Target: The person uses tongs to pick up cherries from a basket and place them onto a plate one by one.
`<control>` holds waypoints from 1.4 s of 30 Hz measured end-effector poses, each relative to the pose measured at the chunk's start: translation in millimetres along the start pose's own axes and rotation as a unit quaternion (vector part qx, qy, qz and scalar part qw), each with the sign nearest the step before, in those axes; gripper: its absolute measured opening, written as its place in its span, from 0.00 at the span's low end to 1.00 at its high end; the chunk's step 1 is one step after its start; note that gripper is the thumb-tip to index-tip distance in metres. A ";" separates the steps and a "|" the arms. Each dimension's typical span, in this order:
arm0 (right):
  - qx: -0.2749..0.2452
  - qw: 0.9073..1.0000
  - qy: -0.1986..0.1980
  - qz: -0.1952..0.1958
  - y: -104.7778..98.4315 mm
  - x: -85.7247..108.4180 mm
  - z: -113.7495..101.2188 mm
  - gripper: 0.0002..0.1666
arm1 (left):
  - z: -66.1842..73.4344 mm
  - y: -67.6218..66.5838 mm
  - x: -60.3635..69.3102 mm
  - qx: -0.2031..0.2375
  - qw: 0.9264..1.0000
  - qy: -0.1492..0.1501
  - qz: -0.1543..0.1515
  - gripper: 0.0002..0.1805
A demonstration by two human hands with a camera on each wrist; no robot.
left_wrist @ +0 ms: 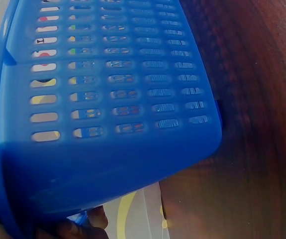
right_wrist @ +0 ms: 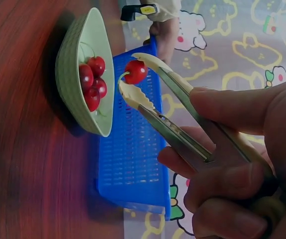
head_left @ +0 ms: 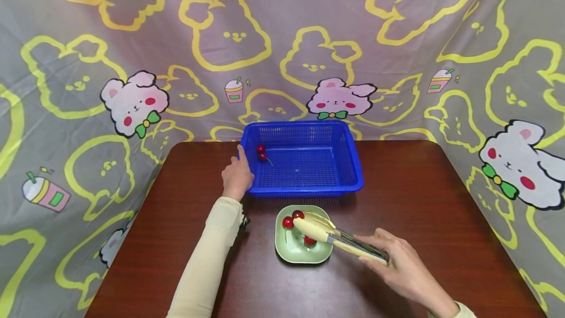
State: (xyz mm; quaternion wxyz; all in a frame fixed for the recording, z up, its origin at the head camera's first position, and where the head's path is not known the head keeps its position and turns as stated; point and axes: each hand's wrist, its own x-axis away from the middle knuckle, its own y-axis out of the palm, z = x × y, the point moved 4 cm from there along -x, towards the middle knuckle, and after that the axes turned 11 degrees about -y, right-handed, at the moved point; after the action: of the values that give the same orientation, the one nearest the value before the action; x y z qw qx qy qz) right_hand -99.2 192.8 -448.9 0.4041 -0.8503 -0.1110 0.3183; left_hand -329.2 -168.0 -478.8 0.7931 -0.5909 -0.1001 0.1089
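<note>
My right hand (head_left: 399, 261) grips metal tongs (head_left: 312, 230) with cream-coloured tips over a light green bowl (head_left: 295, 254). In the right wrist view a red cherry (right_wrist: 136, 72) with a stem sits between the tong tips, above the bowl. Several more cherries (right_wrist: 86, 77) lie inside the bowl. My left hand (head_left: 237, 174) holds the left rim of a blue plastic basket (head_left: 304, 193); the left wrist view shows fingers (left_wrist: 97, 217) bent around its edge, partly hidden by the basket. Two cherries (head_left: 262, 149) lie at the basket's left side.
Everything stands on a dark brown wooden table (head_left: 419, 185), with the basket at its back edge and the bowl in front of it. A grey curtain (head_left: 282, 18) with yellow outlines and rabbit faces encloses the table's back and sides.
</note>
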 end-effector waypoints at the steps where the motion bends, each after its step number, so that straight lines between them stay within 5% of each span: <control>1: 0.003 1.000 -0.001 0.000 -0.3 0.0 0.3 0.28 | 0.2 -0.4 0.0 0.000 1.000 0.000 0.000 0.54; 8: 0.045 0.999 0.015 -0.021 -1.1 -0.1 3.0 0.27 | 1.1 -1.7 -0.4 0.001 1.000 -0.002 -0.001 0.55; 22: 0.048 0.998 -0.042 -0.020 3.4 -2.2 0.9 0.26 | 1.2 -0.6 -0.5 -0.004 1.000 -0.003 -0.006 0.55; 30: 0.062 0.997 -0.044 -0.019 4.9 -1.2 3.2 0.26 | 2.0 -3.3 2.5 -0.003 1.000 -0.003 -0.002 0.54; 42: 0.023 0.999 -0.028 -0.016 1.8 -2.4 3.4 0.29 | 2.5 -3.4 3.1 -0.002 1.000 -0.004 -0.002 0.53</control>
State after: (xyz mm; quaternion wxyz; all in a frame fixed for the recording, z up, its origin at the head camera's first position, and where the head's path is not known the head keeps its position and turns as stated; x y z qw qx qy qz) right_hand -103.3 192.7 -450.9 0.4254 -0.8295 -0.1286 0.3382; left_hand -326.8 -165.7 -474.8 0.7919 -0.5916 -0.1043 0.1093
